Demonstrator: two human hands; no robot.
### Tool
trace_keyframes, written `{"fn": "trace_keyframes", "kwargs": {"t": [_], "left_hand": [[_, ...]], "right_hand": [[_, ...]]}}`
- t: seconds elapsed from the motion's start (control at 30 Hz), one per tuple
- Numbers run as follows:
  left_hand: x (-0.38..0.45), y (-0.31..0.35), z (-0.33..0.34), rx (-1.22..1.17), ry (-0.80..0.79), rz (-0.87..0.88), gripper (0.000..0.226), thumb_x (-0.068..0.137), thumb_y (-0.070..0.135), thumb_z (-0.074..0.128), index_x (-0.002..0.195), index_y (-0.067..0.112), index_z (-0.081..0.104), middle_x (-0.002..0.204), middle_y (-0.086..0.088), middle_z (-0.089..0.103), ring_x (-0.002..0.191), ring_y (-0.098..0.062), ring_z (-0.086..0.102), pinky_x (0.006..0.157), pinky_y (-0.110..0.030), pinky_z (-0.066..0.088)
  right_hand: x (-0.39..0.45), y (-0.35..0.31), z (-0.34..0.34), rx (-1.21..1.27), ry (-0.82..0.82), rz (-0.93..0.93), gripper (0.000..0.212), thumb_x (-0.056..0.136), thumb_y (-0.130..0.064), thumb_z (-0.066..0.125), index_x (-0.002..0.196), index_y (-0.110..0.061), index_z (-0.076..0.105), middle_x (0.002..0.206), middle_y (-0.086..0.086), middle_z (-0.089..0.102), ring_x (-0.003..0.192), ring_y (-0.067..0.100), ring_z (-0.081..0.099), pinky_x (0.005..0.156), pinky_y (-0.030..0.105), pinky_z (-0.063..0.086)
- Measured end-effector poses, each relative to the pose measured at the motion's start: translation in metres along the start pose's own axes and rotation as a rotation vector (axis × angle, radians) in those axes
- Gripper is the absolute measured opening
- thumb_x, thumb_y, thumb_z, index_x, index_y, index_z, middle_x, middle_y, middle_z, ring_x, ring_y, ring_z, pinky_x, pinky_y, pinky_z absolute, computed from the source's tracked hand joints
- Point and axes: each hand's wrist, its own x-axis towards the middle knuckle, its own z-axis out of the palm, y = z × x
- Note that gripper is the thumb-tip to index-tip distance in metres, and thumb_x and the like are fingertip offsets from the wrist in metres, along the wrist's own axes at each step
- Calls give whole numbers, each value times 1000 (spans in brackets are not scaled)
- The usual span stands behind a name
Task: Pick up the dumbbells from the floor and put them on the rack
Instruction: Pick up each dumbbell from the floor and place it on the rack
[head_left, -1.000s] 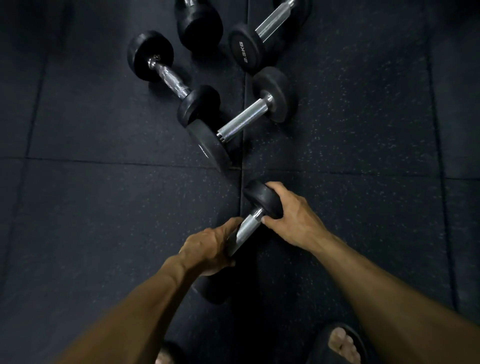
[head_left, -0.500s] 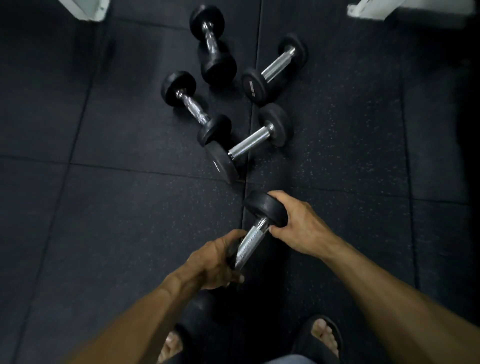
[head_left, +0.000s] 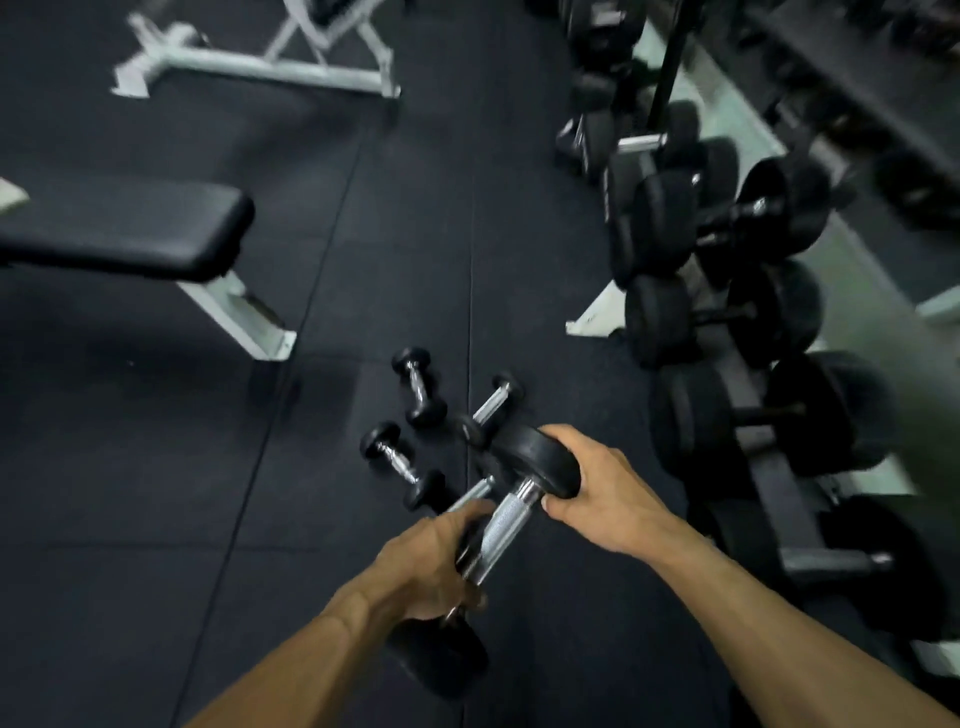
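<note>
Over the dark rubber floor (head_left: 156, 493), the job looks barely begun: one dumbbell is up in the hands and the others lie where they were. Far left stand two benches, a padded black bench (head_left: 130, 234) close by and a white-framed one (head_left: 260, 65) further back (blurred). In the middle of the floor I count four small dumbbells not yet lifted: one (head_left: 418, 387) standing furthest off, one (head_left: 402, 466) to its near left, one (head_left: 491, 408) to its right, and a fourth (head_left: 470, 496) mostly hidden behind the hands, only its chrome bar showing. In front of them is the held dumbbell (head_left: 506, 519), off the floor and tilted. The left hand (head_left: 434, 564) is wrapped round the lower part of its chrome bar, and the right hand (head_left: 597, 493) is closed over its upper black end. The two hands are apart, one at each end of the bar. To the right runs the rack (head_left: 779, 499), already loaded with larger black dumbbells; how many I cannot tell, as they blur together. By my reckoning this first one has yet to be carried to the rack, then four more remain.
</note>
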Motion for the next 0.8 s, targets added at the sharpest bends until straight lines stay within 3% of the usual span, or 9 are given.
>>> {"fn": "trace_keyframes", "kwargs": {"t": [0.1,0.2,0.4,0.5,0.67,0.8], "left_hand": [[-34,55,-57,39,24,85,83,57,29,76,126,51,37,102,9,63,96,-20,61,86,-41,53],[-57,106,-102,72,35,154,79,62,21,76,128,46,39,94,11,65,92,-17,62,86,-37,54],[-52,191,-141,97,83,246,76,60,21,77,125,41,45,97,11,65,93,-16,63,85,-35,54],[-31,231,-136,74,117,257,73,64,17,80,122,43,45,80,19,58,80,-10,58,80,-30,53],[35,301,-111,16,61,263,83,57,26,81,125,53,42,95,11,67,88,-12,65,85,-36,56],[95,376,-92,44,-35,315,84,64,19,82,134,42,42,87,18,58,80,-4,56,73,-17,46]], "right_hand": [[-26,-52,-62,-14,78,-16,64,74,-14,77,127,-38,50,107,-12,67,100,11,64,90,32,52],[-43,-85,-117,-16,144,-23,67,70,-17,78,127,-39,50,110,-10,68,103,13,64,93,36,52],[-54,-102,-210,-42,210,-51,70,69,-12,78,130,-36,51,109,-8,67,101,12,64,90,33,53],[-50,-85,-252,-54,201,-51,69,68,-12,77,126,-38,51,104,-10,69,96,10,66,87,35,56],[-37,-23,-325,-82,190,-31,67,64,-20,75,124,-40,51,104,-11,69,96,8,66,87,37,55],[-41,42,-388,-37,202,36,58,68,-21,73,120,-38,54,101,-15,67,92,4,65,86,36,55]]}}
